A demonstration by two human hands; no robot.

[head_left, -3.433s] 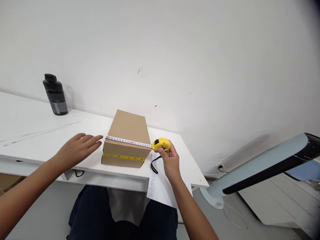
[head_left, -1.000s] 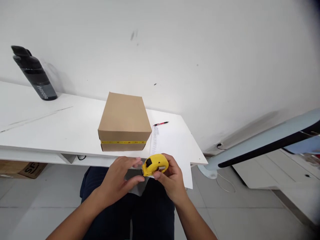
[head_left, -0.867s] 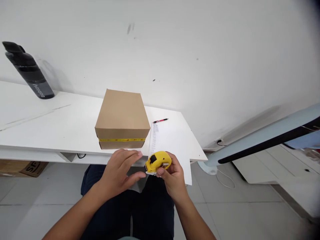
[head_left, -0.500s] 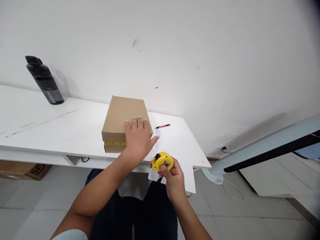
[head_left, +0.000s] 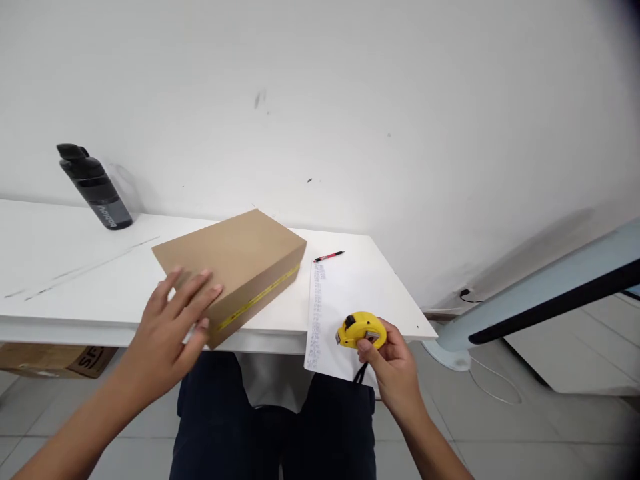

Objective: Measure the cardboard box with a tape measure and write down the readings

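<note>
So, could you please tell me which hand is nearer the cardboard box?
Left: the left hand touches the cardboard box at its left end; the right hand holds the tape measure apart, to the box's right.

A scuffed white wall (head_left: 330, 107) runs along the back edge of the white worktop (head_left: 105, 293). Grey floor tiles (head_left: 525, 443) show below its front edge; past its right edge, a pale-blue tower appliance (head_left: 525, 298) stands near a white cabinet (head_left: 575, 357).

The black bottle (head_left: 96, 190) reads "boblov", the low carton (head_left: 55, 359) at left "SF".
</note>
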